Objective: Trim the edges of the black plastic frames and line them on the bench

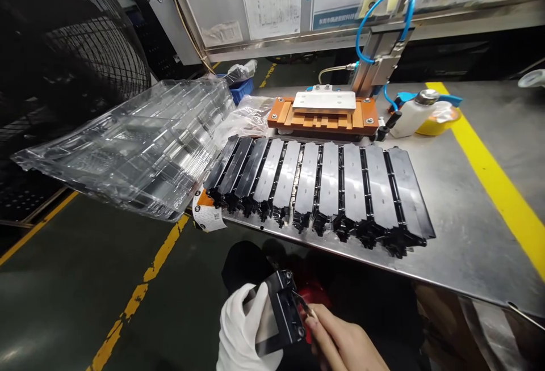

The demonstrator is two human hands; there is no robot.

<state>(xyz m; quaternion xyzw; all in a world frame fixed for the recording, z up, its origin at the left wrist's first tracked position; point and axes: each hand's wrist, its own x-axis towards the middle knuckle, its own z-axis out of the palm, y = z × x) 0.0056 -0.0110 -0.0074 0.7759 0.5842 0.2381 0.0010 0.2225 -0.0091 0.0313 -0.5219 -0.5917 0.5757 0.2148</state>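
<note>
My left hand [242,327], in a white glove, is closed around a black plastic part [280,315] above my lap, in front of the bench edge. The part is tilted, with a screw-like round boss at its upper and lower corners. In my bare right hand [340,340] I grip a small knife [305,305] between thumb and fingers. Its thin blade reaches a recess in the part's right end; whether it touches there I cannot tell. Behind my hands, a row of several similar long black plastic parts [332,181] lies side by side on the metal bench [468,235].
An orange fixture [281,117] with a silver press plate and blue air hose stands behind the row. Stacked clear plastic trays [140,138] sit at left. A white bottle [412,116] and yellow tape roll [440,121] are at the back right. A black fan [97,36] looms at left.
</note>
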